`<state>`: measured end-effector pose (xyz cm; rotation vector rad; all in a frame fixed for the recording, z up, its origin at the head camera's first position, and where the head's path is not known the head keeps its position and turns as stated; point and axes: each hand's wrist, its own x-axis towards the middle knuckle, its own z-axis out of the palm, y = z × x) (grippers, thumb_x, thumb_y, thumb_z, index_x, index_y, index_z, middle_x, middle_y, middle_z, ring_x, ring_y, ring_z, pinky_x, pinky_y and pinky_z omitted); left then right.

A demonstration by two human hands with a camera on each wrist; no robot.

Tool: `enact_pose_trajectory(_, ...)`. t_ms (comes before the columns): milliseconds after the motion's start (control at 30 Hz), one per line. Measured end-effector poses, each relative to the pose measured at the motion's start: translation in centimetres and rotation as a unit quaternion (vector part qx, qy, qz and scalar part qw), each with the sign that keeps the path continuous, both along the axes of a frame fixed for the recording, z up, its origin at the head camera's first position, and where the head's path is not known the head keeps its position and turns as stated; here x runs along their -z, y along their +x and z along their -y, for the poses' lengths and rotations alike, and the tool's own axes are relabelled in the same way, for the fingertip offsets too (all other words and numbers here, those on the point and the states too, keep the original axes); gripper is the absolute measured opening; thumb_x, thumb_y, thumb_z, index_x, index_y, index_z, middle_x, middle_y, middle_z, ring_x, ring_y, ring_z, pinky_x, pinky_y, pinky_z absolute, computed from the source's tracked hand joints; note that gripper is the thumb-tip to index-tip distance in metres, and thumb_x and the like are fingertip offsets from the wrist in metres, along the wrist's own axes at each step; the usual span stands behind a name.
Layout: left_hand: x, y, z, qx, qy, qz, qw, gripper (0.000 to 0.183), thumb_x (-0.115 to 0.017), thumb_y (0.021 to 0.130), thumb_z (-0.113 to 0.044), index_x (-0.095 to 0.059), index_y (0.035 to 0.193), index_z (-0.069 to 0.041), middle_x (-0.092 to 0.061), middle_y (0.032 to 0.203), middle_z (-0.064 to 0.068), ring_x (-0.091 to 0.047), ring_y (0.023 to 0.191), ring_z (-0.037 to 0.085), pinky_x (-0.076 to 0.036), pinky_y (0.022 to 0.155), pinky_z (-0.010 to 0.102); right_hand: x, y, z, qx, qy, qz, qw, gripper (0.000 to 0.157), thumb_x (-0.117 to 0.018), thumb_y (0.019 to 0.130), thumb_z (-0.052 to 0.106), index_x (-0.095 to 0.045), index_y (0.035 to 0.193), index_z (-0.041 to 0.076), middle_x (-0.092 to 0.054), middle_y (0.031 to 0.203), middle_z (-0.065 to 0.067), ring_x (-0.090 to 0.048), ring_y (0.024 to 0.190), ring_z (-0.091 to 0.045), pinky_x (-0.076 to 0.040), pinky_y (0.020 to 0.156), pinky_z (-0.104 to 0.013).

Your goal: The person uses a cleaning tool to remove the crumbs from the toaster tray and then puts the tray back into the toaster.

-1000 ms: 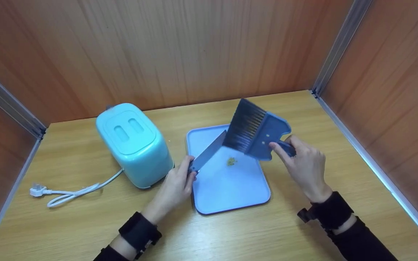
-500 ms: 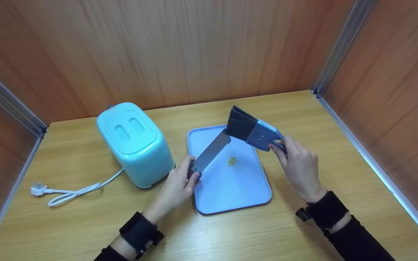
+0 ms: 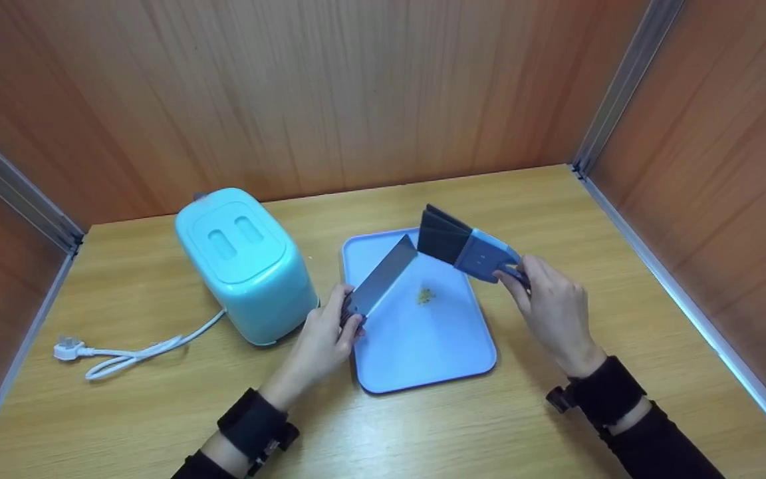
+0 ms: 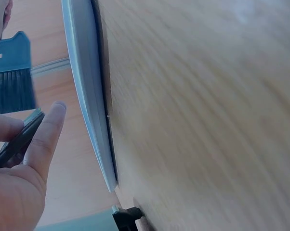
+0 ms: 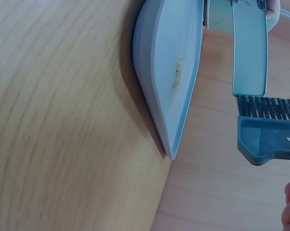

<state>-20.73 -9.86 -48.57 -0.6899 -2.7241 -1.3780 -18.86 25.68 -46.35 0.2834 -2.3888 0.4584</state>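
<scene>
My left hand (image 3: 323, 336) pinches the dark end of a long, flat metal crumb tray (image 3: 383, 276) between thumb and fingers, holding it slanted over the light blue serving tray (image 3: 429, 359). My right hand (image 3: 552, 309) grips the handle of a blue hand brush (image 3: 483, 256) with dark bristles. In the right wrist view the bristles lie right at the far end of the crumb tray (image 5: 250, 53), above the serving tray. Small yellowish crumbs (image 3: 425, 295) lie in a patch on the serving tray. The left wrist view shows the brush (image 4: 10, 53) beyond my left hand (image 4: 15, 197).
A turquoise toaster (image 3: 250, 266) with a lid stands left of the serving tray. Its white cord (image 3: 137, 356) lies looped on the wooden table (image 3: 157, 426), the plug at far left. Wooden panels (image 3: 356, 100) enclose the back and sides.
The brush has turned from its broad face to a narrower side view, its handle end moving slightly left. The crumb tray has tilted a little in my left hand. The crumbs stay put.
</scene>
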Motion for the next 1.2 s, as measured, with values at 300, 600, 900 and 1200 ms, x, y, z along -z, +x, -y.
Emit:
enact_pose_trajectory(300, -0.1, 0.1, -0.2, 0.003, 0.0, 0.012, 0.9999, 0.033, -0.058, 0.109, -0.003, -0.049, 0.14, -0.007, -0.075, 0.113, 0.019, -0.077, 0.088, 0.019, -0.065, 0.073, 0.027, 0.7, -0.2, 0.1, -0.017, 0.014, -0.011, 1.0, 0.036, -0.083, 0.095, 0.022, -0.052, 0.085, 0.008, -0.047, 0.07, 0.0, -0.034, 0.057, -0.01, -0.026, 0.048, -0.022)
enact_pose_trajectory(600, 0.0, 0.1, -0.1, 0.001, 0.001, 0.005, 1.0, 0.032, -0.059, 0.108, -0.003, -0.05, 0.139, -0.006, -0.075, 0.106, 0.016, -0.076, 0.084, 0.017, -0.064, 0.071, 0.025, 0.7, 0.2, 0.1, -0.027, -0.003, 0.03, 0.999, 0.034, -0.084, 0.095, 0.023, -0.054, 0.085, 0.009, -0.052, 0.071, 0.0, -0.038, 0.057, -0.008, -0.029, 0.05, -0.022)
enact_pose_trajectory(900, 0.0, -0.1, -0.2, 0.001, 0.006, 0.013, 0.9999, 0.031, -0.058, 0.108, -0.003, -0.049, 0.138, -0.008, -0.075, 0.115, 0.021, -0.078, 0.088, 0.021, -0.066, 0.073, 0.027, 0.0, 0.0, -0.1, -0.029, -0.003, -0.027, 0.999, 0.038, -0.086, 0.092, 0.019, -0.052, 0.083, 0.007, -0.043, 0.069, 0.0, -0.032, 0.057, -0.007, -0.024, 0.048, -0.021)
enact_pose_trajectory(1200, -0.2, 0.1, -0.3, 0.0, 0.006, 0.018, 0.9998, 0.031, -0.058, 0.109, -0.003, -0.05, 0.139, -0.009, -0.075, 0.112, 0.019, -0.077, 0.088, 0.019, -0.066, 0.074, 0.028, 0.7, -0.1, -0.3, -0.036, 0.003, -0.022, 0.999, 0.039, -0.088, 0.09, 0.022, -0.051, 0.082, 0.009, -0.043, 0.071, 0.001, -0.03, 0.058, -0.006, -0.023, 0.048, -0.021)
